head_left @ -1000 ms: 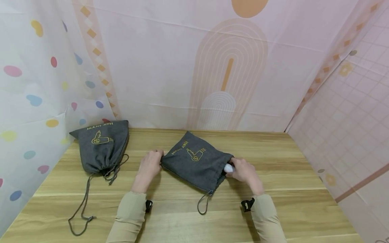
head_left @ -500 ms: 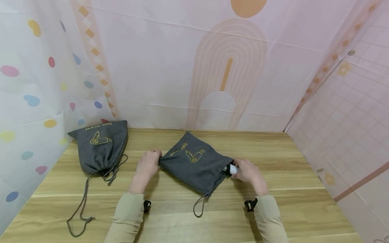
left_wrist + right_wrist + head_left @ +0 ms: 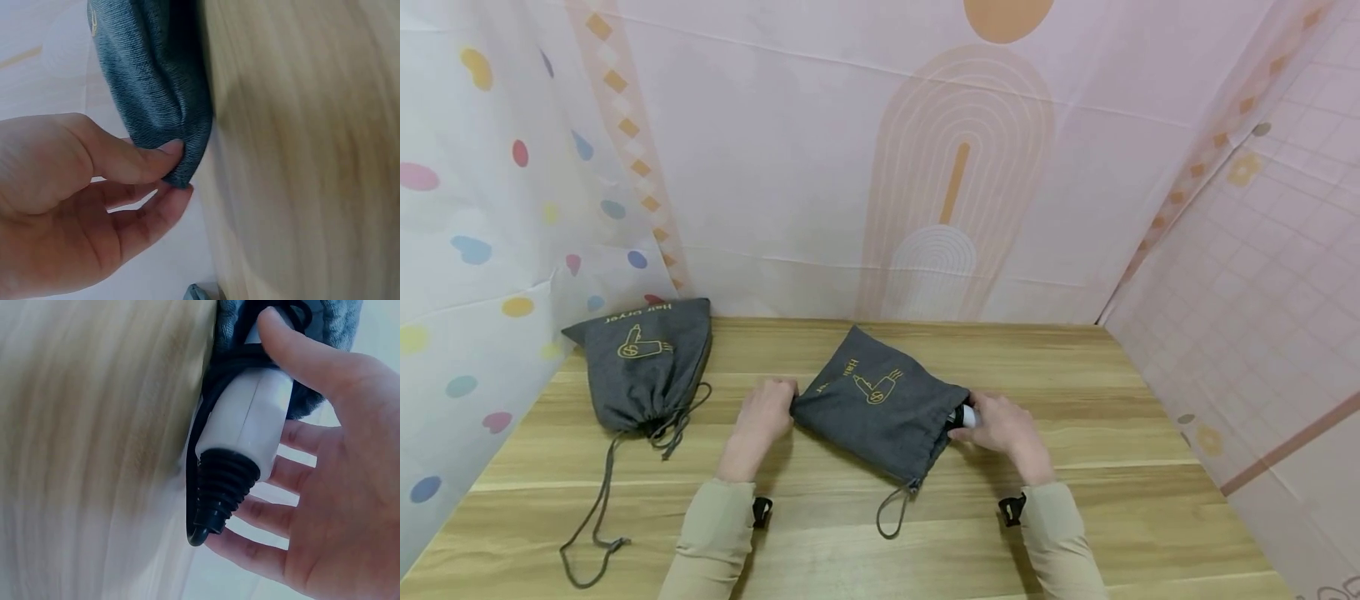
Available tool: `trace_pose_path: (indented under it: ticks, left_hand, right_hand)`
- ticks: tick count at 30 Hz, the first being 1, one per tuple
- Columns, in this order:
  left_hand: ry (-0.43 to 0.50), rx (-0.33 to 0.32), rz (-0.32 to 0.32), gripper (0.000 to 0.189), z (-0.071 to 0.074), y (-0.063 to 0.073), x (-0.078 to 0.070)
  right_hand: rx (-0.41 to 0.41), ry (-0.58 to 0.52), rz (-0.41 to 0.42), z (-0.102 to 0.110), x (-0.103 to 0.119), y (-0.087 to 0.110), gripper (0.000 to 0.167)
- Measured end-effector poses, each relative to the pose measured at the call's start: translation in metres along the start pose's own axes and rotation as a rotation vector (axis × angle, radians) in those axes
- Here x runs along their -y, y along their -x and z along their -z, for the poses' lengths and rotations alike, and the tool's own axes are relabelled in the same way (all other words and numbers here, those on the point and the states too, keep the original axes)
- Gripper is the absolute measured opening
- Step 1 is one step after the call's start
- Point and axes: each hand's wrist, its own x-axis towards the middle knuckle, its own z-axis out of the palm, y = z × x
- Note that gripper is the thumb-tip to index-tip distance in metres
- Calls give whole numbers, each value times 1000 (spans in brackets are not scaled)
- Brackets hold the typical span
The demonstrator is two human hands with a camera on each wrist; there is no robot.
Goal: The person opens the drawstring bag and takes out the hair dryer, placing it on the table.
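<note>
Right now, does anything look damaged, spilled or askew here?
Nothing looks damaged or spilled. The middle gray bag lies askew, turned diagonally, the left hand pinching one corner; a white handle, black cord looped across it, pokes out, held by the right hand.

The tabletop point(image 3: 1150, 500) is pale yellow-brown, its wood grain streaking from nine o'clock to three. Toward ten o'clock lies a dark grey drawstring bag point(image 3: 643, 367), its long cord point(image 3: 597, 517) trailing toward seven. Near the middle rests a second grey bag point(image 3: 880, 404), its mouth toward four o'clock, a short cord loop point(image 3: 891, 512) on the wood near six.
</note>
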Motion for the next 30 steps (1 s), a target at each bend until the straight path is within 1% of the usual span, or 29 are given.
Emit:
trace_pose_path:
  ticks: [4,7,8,10,11,14,15,18,20,24,25,27,30]
  left_hand:
    - [9,75,8,21,5,2,-1]
    - [25,115,-1,22,8,1,-1]
    - [27,109,-15,23,5,0,2]
    - [46,124,-25,25,7,-1,2]
    - [56,127,-39,26,7,-1,3]
    - [99,129,-100,26,11,-5,2]
    - [118,139,-117,25,15,-6,-2]
    - [137,110,-188,19,18,-15,-9]
    - [123,57,-228,16,16,-23,-15]
    - [55,-72,-329,9,6,-44,-26]
    - [39,-91,-347,8,3,-49,-29]
    - [9,-109,-381,7,-1,-59,-33]
    - [-18,-103,-407,12,-5,-72,-37]
  right_hand:
    - [-32,28,2,-2,2,-1,44]
    - [-50,43,-4,-3,3,-1,46]
    - [-53,47,-6,-3,3,-2,47]
    - [-53,52,-16,-4,5,-3,49]
    - [-53,56,-20,-4,5,-3,52]
    - [-53,61,-35,-5,7,-4,54]
    - [-54,60,-40,-5,8,-4,55]
    - [-59,59,-51,-5,10,-5,57]
    - [-58,61,-57,-5,11,-5,59]
    - [-66,71,-58,-6,12,-5,60]
    - [-67,74,-58,-7,12,-5,60]
    - [-71,76,-57,-8,12,-6,61]
    - [-73,74,-53,-9,12,-6,62]
